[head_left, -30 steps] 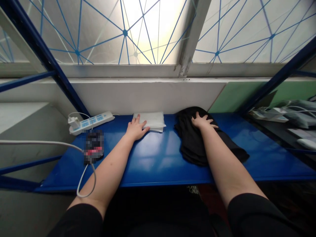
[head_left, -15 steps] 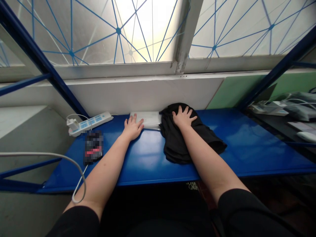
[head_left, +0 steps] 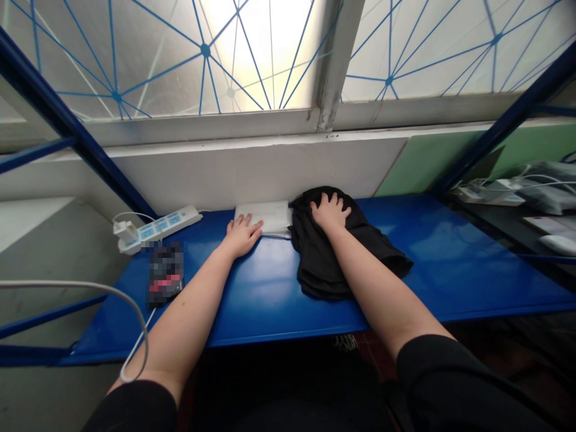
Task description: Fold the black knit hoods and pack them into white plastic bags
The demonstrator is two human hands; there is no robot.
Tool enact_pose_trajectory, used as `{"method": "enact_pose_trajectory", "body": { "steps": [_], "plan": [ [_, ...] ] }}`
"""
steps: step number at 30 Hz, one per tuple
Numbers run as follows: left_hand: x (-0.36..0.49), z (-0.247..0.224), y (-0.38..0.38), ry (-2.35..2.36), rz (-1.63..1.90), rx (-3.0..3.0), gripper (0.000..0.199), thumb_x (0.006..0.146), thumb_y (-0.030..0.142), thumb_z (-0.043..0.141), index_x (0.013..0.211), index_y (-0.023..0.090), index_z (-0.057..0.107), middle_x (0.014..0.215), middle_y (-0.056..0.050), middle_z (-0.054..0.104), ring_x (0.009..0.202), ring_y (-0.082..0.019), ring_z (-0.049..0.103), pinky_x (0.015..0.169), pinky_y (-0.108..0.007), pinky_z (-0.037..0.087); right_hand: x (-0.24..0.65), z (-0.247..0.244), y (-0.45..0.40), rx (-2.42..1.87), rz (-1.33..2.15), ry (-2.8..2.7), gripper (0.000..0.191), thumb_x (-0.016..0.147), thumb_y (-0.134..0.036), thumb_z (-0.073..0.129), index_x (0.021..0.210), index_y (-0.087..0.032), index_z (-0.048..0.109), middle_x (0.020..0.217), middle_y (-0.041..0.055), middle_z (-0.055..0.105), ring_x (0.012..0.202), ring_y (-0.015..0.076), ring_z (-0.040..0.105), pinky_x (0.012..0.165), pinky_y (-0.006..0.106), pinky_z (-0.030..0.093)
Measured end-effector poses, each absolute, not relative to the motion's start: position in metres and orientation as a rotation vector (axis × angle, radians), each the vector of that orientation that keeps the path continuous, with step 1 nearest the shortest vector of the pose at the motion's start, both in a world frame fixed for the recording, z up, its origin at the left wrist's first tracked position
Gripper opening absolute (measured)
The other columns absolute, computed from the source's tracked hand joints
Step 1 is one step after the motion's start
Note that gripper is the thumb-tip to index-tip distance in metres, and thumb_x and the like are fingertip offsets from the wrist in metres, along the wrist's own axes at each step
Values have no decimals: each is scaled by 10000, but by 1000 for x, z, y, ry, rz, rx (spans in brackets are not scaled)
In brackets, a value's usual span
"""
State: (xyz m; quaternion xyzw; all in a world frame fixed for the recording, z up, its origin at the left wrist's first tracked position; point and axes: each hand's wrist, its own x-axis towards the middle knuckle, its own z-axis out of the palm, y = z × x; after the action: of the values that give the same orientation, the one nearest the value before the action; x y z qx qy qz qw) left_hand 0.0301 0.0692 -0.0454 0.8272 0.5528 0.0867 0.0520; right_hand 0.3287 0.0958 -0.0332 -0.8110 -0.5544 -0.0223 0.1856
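Observation:
My left hand (head_left: 243, 235) rests with its fingers spread at the near left corner of a flat white packet (head_left: 274, 217), which lies against the wall. On the right, my right hand (head_left: 330, 213) lies flat, fingers apart, on top of a folded black cloth garment (head_left: 321, 267). The garment sits beside the packet and touches or slightly covers its right end. Neither hand grips anything. Both the packet and the garment lie on a blue table (head_left: 256, 300).
A white power strip (head_left: 168, 225) with a plugged-in charger stands at the back left. In front of it lies a blurred phone-like object (head_left: 165, 276), with a white cable (head_left: 146, 336) hanging near my left forearm. Blue frame bars (head_left: 90, 144) slant up at both sides.
The whole view has shifted slightly. My left fingers lie a little lower and flatter at the packet's edge; my right hand stays on the black garment.

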Motion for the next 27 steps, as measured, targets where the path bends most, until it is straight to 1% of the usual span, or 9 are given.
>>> {"method": "enact_pose_trajectory", "body": {
  "steps": [4, 9, 13, 18, 22, 27],
  "plan": [
    [31, -46, 68, 1690, 289, 2547, 485, 1028, 472, 336, 1466, 365, 516, 1639, -71, 334, 1527, -342, 242, 1184, -638, 202, 330, -32, 96, -2286, -37, -1558, 610, 997, -529, 378, 1508, -199, 413, 1603, 224, 309, 1439, 414, 299, 1088, 693, 227],
    [30, -50, 70, 1724, 381, 2555, 470, 1019, 410, 364, 1439, 307, 548, 1604, -84, 399, 1520, -323, 270, 1205, -629, 174, 330, -33, 96, -2264, -52, -1559, 585, 992, -521, 392, 1469, -189, 459, 1583, 225, 341, 1423, 416, 320, 1082, 682, 243],
    [29, -51, 70, 1739, 450, 2525, 468, 1001, 426, 415, 1419, 279, 566, 1584, -97, 429, 1510, -307, 300, 1216, -599, 189, 329, -32, 95, -2261, -42, -1555, 574, 988, -511, 403, 1446, -174, 481, 1574, 234, 348, 1415, 422, 328, 1082, 678, 239],
    [28, -48, 68, 1729, 536, 2476, 454, 994, 458, 444, 1378, 269, 596, 1552, -85, 476, 1491, -271, 347, 1230, -547, 206, 329, -32, 95, -2247, -78, -1568, 555, 984, -503, 418, 1409, -161, 516, 1550, 239, 381, 1391, 427, 354, 1068, 671, 262],
    [30, -46, 65, 1719, 537, 2460, 427, 986, 449, 474, 1323, 242, 636, 1535, -101, 496, 1487, -277, 355, 1228, -550, 206, 330, -33, 96, -2249, -71, -1567, 557, 988, -505, 408, 1415, -161, 508, 1550, 238, 377, 1393, 424, 349, 1065, 675, 263],
    [31, -45, 66, 1711, 508, 2431, 404, 985, 448, 473, 1288, 250, 654, 1533, -91, 499, 1483, -281, 359, 1216, -551, 234, 330, -32, 96, -2268, -46, -1575, 556, 993, -507, 404, 1422, -167, 501, 1555, 227, 374, 1399, 417, 347, 1067, 662, 275]
  ]
}}
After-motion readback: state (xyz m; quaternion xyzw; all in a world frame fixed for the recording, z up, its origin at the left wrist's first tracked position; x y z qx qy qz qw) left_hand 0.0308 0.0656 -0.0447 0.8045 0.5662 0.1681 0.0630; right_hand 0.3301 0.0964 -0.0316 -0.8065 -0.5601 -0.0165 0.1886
